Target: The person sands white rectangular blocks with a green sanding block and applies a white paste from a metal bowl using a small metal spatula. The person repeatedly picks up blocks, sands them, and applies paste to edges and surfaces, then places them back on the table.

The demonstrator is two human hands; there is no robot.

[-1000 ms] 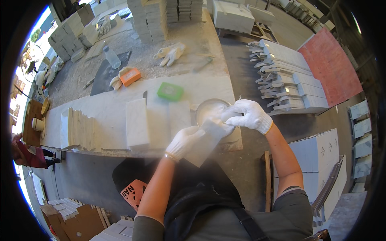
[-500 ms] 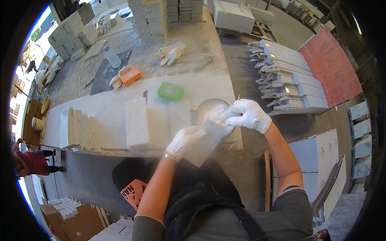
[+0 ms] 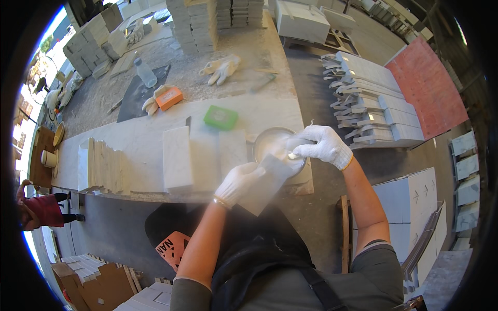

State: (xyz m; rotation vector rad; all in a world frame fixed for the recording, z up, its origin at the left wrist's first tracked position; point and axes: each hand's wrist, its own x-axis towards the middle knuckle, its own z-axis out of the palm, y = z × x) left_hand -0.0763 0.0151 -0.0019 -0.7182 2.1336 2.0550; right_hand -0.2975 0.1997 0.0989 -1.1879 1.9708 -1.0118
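Observation:
My left hand (image 3: 234,184), in a white knit glove, grips a thin pale stone tile (image 3: 265,187). The tile slants over the table's front edge, its upper corner overlapping a round metal pan (image 3: 258,139). Whitish material lies inside the pan. Above the pan's right side is my right hand (image 3: 324,146), gloved too, its fingers pinched around a small pale piece (image 3: 293,155) whose kind I cannot make out. That piece is close to the tile's upper edge; haze over the picture hides whether they touch. Left of the pan, another pale tile (image 3: 232,151) lies flat on the table.
A thicker white slab (image 3: 177,159) and a row of upright tiles (image 3: 101,167) stand leftward. Behind are a green block (image 3: 220,117), an orange box (image 3: 169,98), a bottle (image 3: 146,74) and loose gloves (image 3: 222,70). Strapped slabs (image 3: 381,106) are stacked at right.
My right hand has shifted slightly up and right, away from the tile's edge, and the small pale piece now shows at its fingertips. My left hand and the tile have barely moved.

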